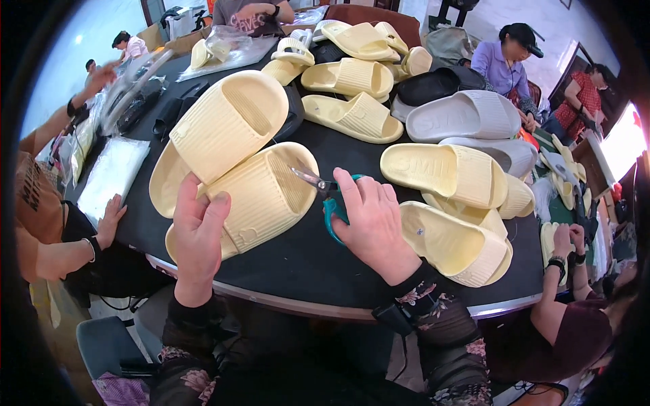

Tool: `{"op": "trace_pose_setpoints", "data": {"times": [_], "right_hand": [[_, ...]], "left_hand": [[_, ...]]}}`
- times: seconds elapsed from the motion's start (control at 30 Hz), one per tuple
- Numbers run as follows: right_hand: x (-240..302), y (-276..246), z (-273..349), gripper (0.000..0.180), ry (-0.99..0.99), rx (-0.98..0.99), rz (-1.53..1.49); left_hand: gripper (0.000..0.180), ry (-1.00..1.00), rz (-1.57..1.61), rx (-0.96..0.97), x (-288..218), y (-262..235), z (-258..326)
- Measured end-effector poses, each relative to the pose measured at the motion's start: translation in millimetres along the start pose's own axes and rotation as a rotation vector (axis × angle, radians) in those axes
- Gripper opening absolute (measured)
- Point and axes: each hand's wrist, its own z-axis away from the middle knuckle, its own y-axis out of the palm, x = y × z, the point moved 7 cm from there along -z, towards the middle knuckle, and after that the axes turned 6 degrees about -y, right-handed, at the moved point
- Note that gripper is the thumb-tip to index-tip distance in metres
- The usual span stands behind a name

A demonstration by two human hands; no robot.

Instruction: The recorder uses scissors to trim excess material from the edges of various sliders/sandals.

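Observation:
My left hand [200, 233] pinches the near edges of a pair of pale yellow slide sandals between thumb and fingers. One ribbed sandal [220, 125] stands tilted up at the back, and the other sandal [267, 196] lies in front of it. My right hand [372, 227] is closed round teal-handled scissors [332, 220]. Their blades are slightly apart and reach over the front sandal's foot opening. Whether the tips touch anything is too small to tell. More yellow sandals lie under this pair, partly hidden.
On the black table [305, 264], stacked yellow sandals [457, 240] lie right of my right hand, with a light grey sandal [467, 115] beyond. More yellow sandals [349, 78] and a black sandal [428, 86] are heaped behind. A clear plastic bag [112, 177] lies left, by a co-worker's hand [110, 221].

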Motion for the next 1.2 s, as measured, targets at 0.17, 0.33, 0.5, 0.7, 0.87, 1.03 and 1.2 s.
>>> {"op": "trace_pose_setpoints", "data": {"times": [0.17,0.33,0.5,0.7,0.87,1.03,1.2], "right_hand": [[-7,-3,2,0.066,0.026,0.029,0.132],[-11,-2,3,0.066,0.070,0.054,0.169],[-10,1,3,0.061,0.056,0.105,0.170],[-10,3,3,0.053,0.022,0.084,0.218],[-9,6,4,0.045,0.011,0.083,0.238],[-11,9,8,0.040,0.002,0.101,0.253],[-8,11,7,0.037,-0.023,0.102,0.256]], "left_hand": [[0.048,0.009,-0.116,0.025,-8,14,8],[0.043,0.012,-0.192,0.077,-14,25,19],[0.044,0.039,-0.168,0.111,-14,33,23],[0.048,0.017,-0.223,0.135,-12,33,23],[0.049,0.007,-0.220,0.137,-10,33,23],[0.048,-0.011,-0.232,0.133,-7,33,23],[0.049,-0.019,-0.221,0.126,-6,30,22]]}}
